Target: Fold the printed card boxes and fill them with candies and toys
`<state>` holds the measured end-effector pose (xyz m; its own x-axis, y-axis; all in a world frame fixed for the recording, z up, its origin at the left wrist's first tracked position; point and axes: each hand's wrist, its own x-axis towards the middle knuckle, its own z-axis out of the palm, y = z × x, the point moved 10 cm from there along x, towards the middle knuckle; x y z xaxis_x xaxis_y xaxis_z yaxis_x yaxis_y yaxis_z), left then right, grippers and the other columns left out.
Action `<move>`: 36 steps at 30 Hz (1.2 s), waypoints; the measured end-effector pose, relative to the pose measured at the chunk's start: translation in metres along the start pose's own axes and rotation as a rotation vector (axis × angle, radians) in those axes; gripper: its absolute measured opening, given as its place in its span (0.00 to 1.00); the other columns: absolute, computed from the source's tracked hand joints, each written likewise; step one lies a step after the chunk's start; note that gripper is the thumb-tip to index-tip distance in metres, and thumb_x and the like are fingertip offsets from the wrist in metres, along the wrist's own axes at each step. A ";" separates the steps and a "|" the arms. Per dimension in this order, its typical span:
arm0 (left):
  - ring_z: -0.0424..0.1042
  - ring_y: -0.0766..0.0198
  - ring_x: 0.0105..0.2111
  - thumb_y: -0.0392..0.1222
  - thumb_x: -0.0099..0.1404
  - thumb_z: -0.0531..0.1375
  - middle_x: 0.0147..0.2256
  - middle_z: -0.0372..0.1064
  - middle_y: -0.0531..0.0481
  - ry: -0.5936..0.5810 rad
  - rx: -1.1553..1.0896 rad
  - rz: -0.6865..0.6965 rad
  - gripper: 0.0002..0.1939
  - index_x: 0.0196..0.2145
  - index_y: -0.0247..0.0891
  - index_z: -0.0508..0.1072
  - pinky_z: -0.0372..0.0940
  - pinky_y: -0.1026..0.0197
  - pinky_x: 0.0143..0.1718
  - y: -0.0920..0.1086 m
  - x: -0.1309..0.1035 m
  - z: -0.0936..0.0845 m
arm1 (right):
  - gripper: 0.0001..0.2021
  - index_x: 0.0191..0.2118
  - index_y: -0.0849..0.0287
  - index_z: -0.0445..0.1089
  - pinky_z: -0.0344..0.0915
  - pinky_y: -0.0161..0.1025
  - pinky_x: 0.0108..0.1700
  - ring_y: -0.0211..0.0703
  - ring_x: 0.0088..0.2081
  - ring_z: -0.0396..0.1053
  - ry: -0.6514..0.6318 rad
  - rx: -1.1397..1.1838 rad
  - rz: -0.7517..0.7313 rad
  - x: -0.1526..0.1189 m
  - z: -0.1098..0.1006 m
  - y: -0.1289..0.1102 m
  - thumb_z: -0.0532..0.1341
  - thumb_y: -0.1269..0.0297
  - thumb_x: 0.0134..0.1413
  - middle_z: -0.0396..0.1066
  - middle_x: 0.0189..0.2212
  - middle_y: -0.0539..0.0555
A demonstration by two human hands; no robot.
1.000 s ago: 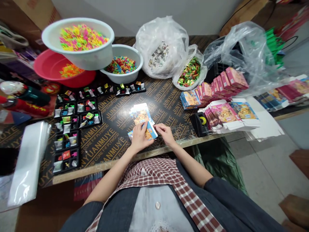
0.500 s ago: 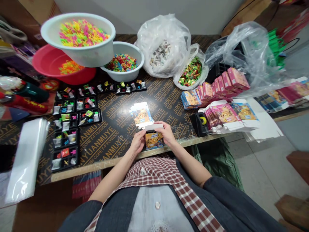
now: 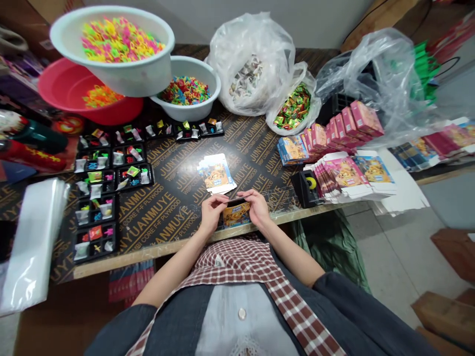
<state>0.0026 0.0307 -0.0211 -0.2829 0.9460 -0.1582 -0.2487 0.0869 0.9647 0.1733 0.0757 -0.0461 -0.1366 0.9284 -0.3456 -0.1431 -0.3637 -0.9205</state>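
Note:
At the table's front edge, a small printed cardboard box (image 3: 236, 215) stands upright between my two hands. My left hand (image 3: 213, 213) grips its left side, fingers curled to the top edge. On the right, my right hand (image 3: 257, 207) pinches the top edge and side. The top flap now shows only as a thin strip between my fingertips; whether it is tucked in I cannot tell. Just beyond the box lie flat blue-and-white printed cartons (image 3: 216, 173), touched by neither hand.
Black trays (image 3: 97, 212) of small toys fill the left, near clear plastic sleeves (image 3: 33, 237). Behind stand a white basin (image 3: 111, 74), a red basin (image 3: 55, 89) and plastic bags (image 3: 252, 39). Right are pink boxes (image 3: 365, 121), a tape dispenser (image 3: 306, 190) and printed cartons (image 3: 347, 175).
The white top flap, raised toward me before, has folded down to a thin strip. Both hands' fingers have shifted to the box's top edge. The view has moved slightly.

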 end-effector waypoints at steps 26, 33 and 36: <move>0.74 0.65 0.31 0.36 0.66 0.58 0.31 0.76 0.47 -0.276 0.751 0.737 0.09 0.27 0.38 0.74 0.69 0.62 0.33 0.067 -0.039 0.025 | 0.09 0.31 0.55 0.77 0.70 0.46 0.44 0.45 0.38 0.75 -0.357 -0.437 -0.563 -0.023 0.004 -0.065 0.69 0.55 0.52 0.78 0.34 0.56; 0.74 0.62 0.33 0.40 0.68 0.58 0.34 0.75 0.46 -0.436 0.992 0.727 0.06 0.36 0.38 0.74 0.69 0.61 0.35 0.052 -0.040 0.053 | 0.10 0.31 0.56 0.79 0.72 0.46 0.46 0.47 0.41 0.76 -0.327 -0.379 -0.467 -0.027 -0.004 -0.056 0.70 0.54 0.50 0.80 0.37 0.57; 0.76 0.61 0.36 0.40 0.70 0.55 0.39 0.76 0.44 -0.467 1.010 0.752 0.10 0.44 0.38 0.75 0.71 0.60 0.37 0.046 -0.043 0.057 | 0.17 0.30 0.58 0.79 0.73 0.43 0.40 0.46 0.36 0.77 -0.341 -0.278 -0.247 -0.015 -0.007 -0.043 0.74 0.49 0.40 0.80 0.32 0.55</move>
<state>0.0565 0.0114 0.0420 0.3428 0.8651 0.3662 0.6711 -0.4983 0.5489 0.1882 0.0782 -0.0028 -0.4508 0.8895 -0.0742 0.0482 -0.0587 -0.9971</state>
